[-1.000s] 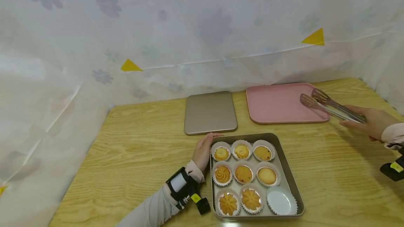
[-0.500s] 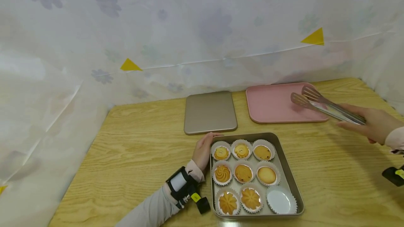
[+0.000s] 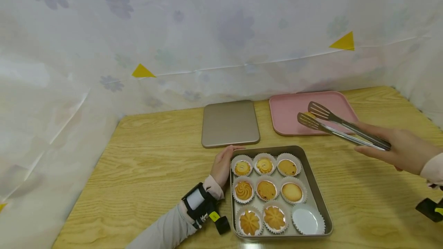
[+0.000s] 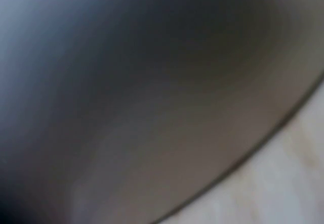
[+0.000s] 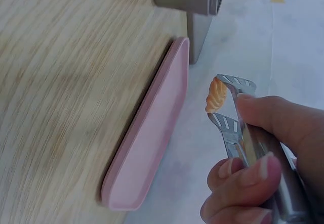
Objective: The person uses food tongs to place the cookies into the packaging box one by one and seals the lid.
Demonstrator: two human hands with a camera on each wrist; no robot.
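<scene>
My right hand point(image 3: 403, 147) grips the metal tongs point(image 3: 349, 131). Between their slotted heads sits a ridged golden cookie point(image 5: 216, 95), lifted above the pink tray point(image 3: 287, 120); in the head view the tongs mostly cover it. My left hand point(image 3: 221, 166) holds the far left corner of a square baking pan point(image 3: 319, 203), fingertips bent round behind its rim. Several cookies in white paper cups stand in rows there, among them a star-shaped cookie point(image 3: 275, 218) and a smooth round cookie point(image 3: 292, 192). The near right paper cup point(image 3: 308, 220) has no cookie in it. Blur fills the left wrist view.
Behind the left hand, a flat grey-brown pan point(image 3: 230, 124) lies on the wooden table point(image 3: 149, 172). The pink tray stands to its right. A flowered white curtain point(image 3: 207, 30) with yellow triangles hangs along the back and sides.
The right hand has carried the tongs leftward and a little toward me across the pink tray, and the cookie between their heads has come into sight. The left hand and baking pan have stayed put.
</scene>
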